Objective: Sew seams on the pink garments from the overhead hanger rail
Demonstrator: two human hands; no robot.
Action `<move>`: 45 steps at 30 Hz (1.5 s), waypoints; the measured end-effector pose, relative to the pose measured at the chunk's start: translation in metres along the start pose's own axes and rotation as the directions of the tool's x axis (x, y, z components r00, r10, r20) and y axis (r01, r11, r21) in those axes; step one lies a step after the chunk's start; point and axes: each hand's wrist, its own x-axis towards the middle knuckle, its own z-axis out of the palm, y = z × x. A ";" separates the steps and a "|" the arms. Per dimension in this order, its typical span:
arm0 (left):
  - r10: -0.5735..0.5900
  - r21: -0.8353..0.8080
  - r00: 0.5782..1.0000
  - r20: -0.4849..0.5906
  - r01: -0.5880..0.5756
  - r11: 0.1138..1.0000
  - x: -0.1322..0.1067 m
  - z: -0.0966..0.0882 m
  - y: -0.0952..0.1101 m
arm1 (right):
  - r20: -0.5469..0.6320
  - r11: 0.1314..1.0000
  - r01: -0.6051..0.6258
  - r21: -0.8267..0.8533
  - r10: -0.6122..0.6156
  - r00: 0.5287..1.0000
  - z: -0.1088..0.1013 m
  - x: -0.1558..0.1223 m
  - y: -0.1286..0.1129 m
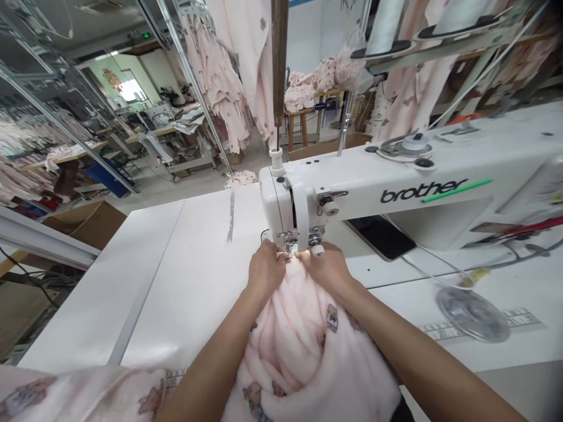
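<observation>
A pale pink plush fabric piece (308, 340) printed with small bears runs from my lap up to the needle area of a white sewing machine (352, 193). Left of the presser foot (289, 249), my left hand (266, 266) pinches the fabric's edge. My right hand (325, 266) grips the same fabric just right of the foot, partly behind the tension knob (317, 250). Both hands are closed, with fingertips close to the needle. A small lamp lights the cloth there, and the exact stitching spot is hidden by fingers and foot.
A phone (382, 235) lies under the machine arm. A clear plastic disc (472, 313) rests on a printed ruler strip at right. More pink fabric (79, 395) lies at lower left. Thread cones (385, 26) stand above, and pink garments (215, 76) hang behind.
</observation>
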 end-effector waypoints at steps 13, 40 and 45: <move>-0.012 0.061 0.999 -0.047 0.015 0.998 0.007 0.004 -0.002 | -0.038 1.000 -0.008 -0.018 0.007 0.999 0.010 0.007 0.002; 0.117 -0.071 0.991 -0.060 -0.121 0.990 0.002 0.002 -0.008 | -0.002 0.988 0.110 0.106 -0.110 0.994 -0.004 -0.005 0.015; 0.112 -0.079 0.993 -0.045 -0.116 0.990 -0.001 0.002 -0.006 | 0.002 0.990 0.108 0.092 -0.108 0.994 -0.004 -0.005 0.016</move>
